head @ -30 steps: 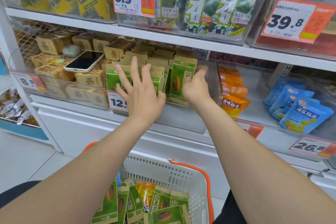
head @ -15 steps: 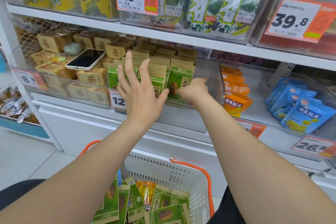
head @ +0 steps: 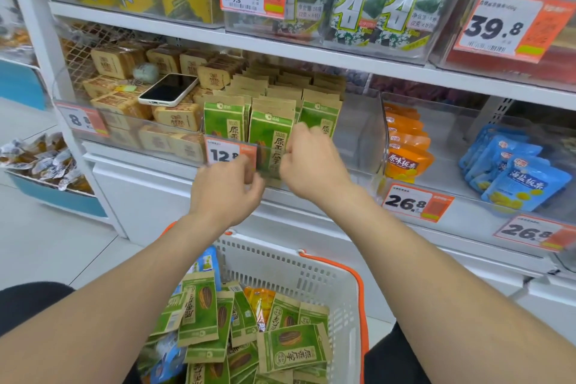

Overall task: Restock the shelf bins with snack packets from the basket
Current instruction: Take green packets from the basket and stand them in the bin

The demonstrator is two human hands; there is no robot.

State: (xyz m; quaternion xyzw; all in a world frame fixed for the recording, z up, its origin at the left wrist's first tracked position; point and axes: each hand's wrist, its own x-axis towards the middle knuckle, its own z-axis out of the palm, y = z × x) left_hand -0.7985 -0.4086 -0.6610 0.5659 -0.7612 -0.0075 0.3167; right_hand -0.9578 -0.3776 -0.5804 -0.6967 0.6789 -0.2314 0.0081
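I am drawing left hand (head: pixel 226 188) and right hand (head: pixel 311 165) back to the clear bin's (head: pixel 358 134) front, fingers curling, grasp impossible to tell, leaving green packets (head: pixel 223 121) standing straightened inside it, more waiting in the basket (head: pixel 280 262) below it.

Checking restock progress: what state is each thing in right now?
Bin: partly filled, green packets upright.
Basket: holds loose green packets.
Phone: screen dark, lying on tan packs.
Left hand: fingers curled at bin front, grip unclear.
Right hand: fingers curled, grip unclear.
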